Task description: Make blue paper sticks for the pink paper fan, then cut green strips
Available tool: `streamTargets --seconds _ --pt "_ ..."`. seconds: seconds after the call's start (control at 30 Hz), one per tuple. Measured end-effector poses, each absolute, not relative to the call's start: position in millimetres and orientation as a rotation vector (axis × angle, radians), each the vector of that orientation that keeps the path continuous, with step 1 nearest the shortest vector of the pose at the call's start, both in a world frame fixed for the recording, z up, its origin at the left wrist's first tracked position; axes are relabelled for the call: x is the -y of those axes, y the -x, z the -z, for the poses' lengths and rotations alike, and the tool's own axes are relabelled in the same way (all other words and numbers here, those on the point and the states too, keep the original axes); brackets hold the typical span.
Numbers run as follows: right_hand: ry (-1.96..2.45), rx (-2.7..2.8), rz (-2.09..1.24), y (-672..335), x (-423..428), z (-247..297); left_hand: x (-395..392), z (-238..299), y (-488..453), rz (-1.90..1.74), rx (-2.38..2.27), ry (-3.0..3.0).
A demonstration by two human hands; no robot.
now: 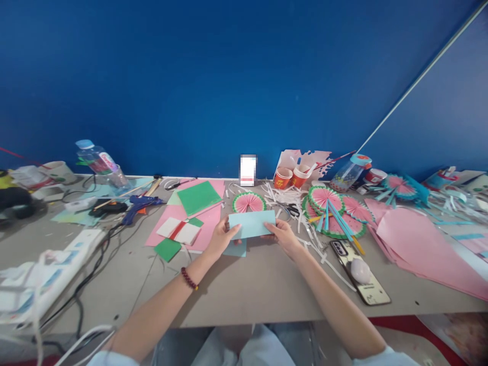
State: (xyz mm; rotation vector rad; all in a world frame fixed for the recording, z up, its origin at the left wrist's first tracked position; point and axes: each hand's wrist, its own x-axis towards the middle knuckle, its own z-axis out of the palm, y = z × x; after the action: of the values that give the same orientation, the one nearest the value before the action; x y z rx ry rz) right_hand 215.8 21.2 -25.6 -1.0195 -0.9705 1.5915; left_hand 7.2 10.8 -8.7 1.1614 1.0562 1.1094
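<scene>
Between my two hands I hold a light blue strip of paper [251, 225] stretched flat above the table. My left hand [223, 234] pinches its left end, thumb on top. At the right end, my right hand [282, 235] grips it the same way. Under my left hand lies another light blue paper piece [237, 248], partly hidden. Just beyond the strip sits a pleated pink paper fan [249, 202] with a green and white rim. Left of my hands are a green paper sheet [200, 197] and a white bundle with a red band [178, 231] on pink paper.
Finished watermelon fans [326, 201], white paper scraps and scissors [293, 209] lie to the right. A phone [360, 272] rests near the front right, beside large pink sheets [423, 244]. Red paper cups [282, 178] stand by the wall. Blue glue gun [139, 207], cables and bottle [99, 160] are left.
</scene>
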Motion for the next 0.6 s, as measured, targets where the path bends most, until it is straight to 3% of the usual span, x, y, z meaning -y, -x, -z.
streamTargets --seconds 0.4,0.6 --pt "1.066 1.142 -1.585 -230.3 -22.5 16.4 -12.2 1.4 4.6 -0.96 -0.981 -1.323" --pt "0.991 1.161 -1.621 -236.8 -22.9 15.1 -16.5 2.4 15.0 -0.818 -0.739 -1.002"
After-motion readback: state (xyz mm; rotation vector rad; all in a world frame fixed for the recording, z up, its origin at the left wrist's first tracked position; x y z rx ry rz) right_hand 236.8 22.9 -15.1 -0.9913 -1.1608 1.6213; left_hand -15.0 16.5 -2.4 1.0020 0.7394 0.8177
